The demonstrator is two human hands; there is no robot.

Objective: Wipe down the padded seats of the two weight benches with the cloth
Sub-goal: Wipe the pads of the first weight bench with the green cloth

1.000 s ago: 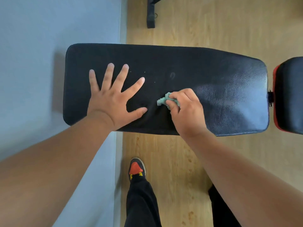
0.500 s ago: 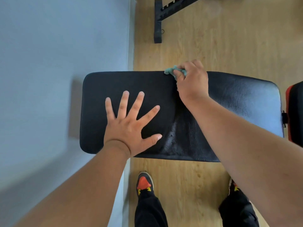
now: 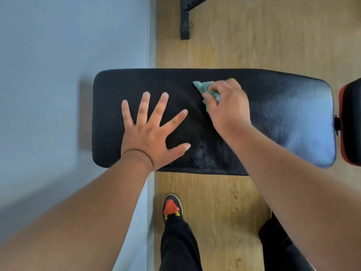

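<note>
Cloth (image 3: pixel 208 90) back from far edge to mid-seat (image 3: pixel 283 118), bunched under clenched right-hand fingers (image 3: pixel 212 89).

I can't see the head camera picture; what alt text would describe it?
A person's right hand presses a crumpled teal cloth onto a black padded bench seat, while the left hand rests flat, fingers spread, on the seat. Wooden floor lies below.
</note>
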